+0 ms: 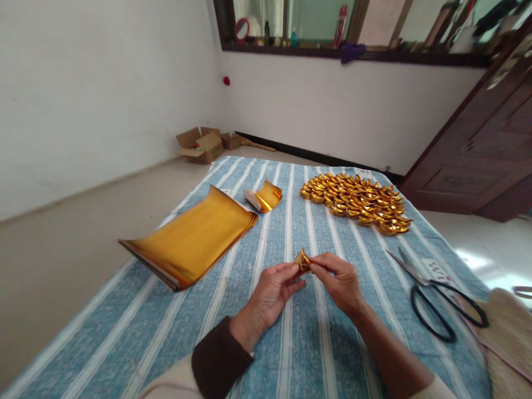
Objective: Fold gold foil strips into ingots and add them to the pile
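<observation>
My left hand (pixel 270 293) and my right hand (pixel 338 282) meet over the middle of a blue and white striped cloth (pixel 299 354). Both pinch one small folded piece of gold paper (pixel 302 260) between fingertips, held just above the cloth. A thick stack of large gold paper sheets (pixel 191 238) lies to the left of my hands. Behind it sits a small stack of cut gold paper (pixel 266 197). A spread heap of several folded gold ingots (pixel 359 202) covers the far right part of the cloth.
Black-handled scissors (pixel 436 296) lie at the right, beside a woven mat (pixel 509 332). Open cardboard boxes (pixel 203 145) sit on the floor at the far wall. A dark wooden door (pixel 477 155) stands at the right. A window sill with bottles (pixel 341 25) runs above.
</observation>
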The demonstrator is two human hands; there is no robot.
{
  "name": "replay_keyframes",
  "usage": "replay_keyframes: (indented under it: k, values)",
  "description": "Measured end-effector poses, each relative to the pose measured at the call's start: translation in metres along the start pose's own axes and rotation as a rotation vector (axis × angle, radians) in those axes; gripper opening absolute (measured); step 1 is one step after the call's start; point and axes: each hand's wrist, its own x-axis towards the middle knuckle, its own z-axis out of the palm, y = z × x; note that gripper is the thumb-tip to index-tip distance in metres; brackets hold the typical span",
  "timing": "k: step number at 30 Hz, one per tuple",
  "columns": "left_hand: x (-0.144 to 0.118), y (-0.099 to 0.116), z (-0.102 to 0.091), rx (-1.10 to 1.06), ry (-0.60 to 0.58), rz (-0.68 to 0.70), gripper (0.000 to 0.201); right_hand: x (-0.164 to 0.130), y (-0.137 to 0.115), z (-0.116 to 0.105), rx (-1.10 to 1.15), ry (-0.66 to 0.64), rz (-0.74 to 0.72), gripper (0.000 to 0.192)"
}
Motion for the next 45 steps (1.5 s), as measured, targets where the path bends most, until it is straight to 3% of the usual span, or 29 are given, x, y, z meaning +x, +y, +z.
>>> replay_keyframes:
  k: [7, 45]
  values:
    - [0.0, 0.0, 0.003, -0.014, 0.033, -0.001, 0.008, -0.002, 0.0, 0.001, 0.005, -0.028, 0.042, 0.012]
    - [0.003, -0.001, -0.002, -0.026, 0.009, 0.022, 0.02, -0.006, 0.003, 0.014, 0.015, -0.034, 0.038, 0.014]
